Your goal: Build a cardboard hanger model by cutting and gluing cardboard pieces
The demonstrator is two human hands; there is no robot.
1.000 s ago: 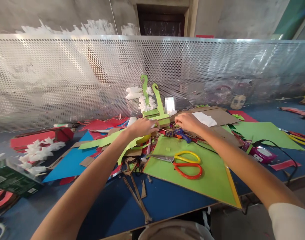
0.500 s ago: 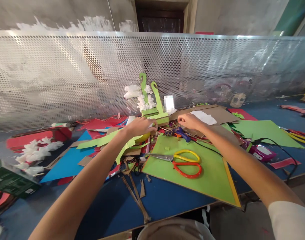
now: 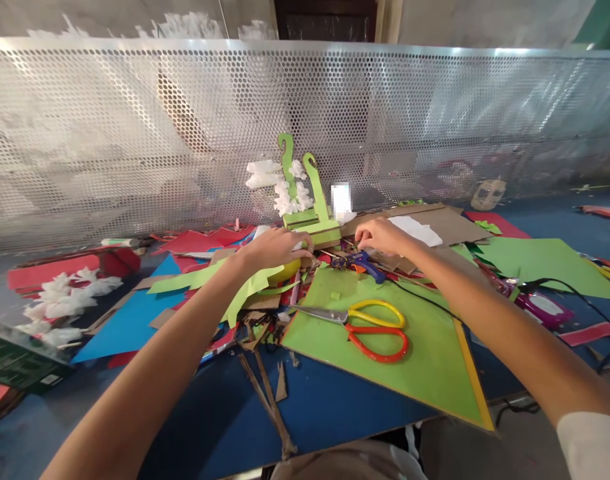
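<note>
My left hand (image 3: 275, 247) is over the paper scraps, beside the base of a green cardboard model (image 3: 322, 230) with two curled uprights. Its thumb and fingers are apart, and I see nothing held between them. My right hand (image 3: 379, 237) has its fingers bent down and pinched together above the scraps; whatever may be in them is hidden. Just below it lies a blue glue gun (image 3: 369, 267) with an orange trigger. Scissors (image 3: 342, 316) with one yellow and one red handle rest on a green board (image 3: 415, 373), nearer to me.
Red, blue and green paper and brown cardboard (image 3: 425, 223) litter the blue table (image 3: 335, 407). White tissue tufts (image 3: 72, 300) lie left, near a dark green box (image 3: 22, 357). A purple device (image 3: 542, 310) with a black cord is right. A perforated metal screen (image 3: 225, 107) stands behind.
My right hand has dipped slightly, with its fingertips lower toward the scraps by the glue gun. My left hand stays nearly in place. The whole view has tilted down a little.
</note>
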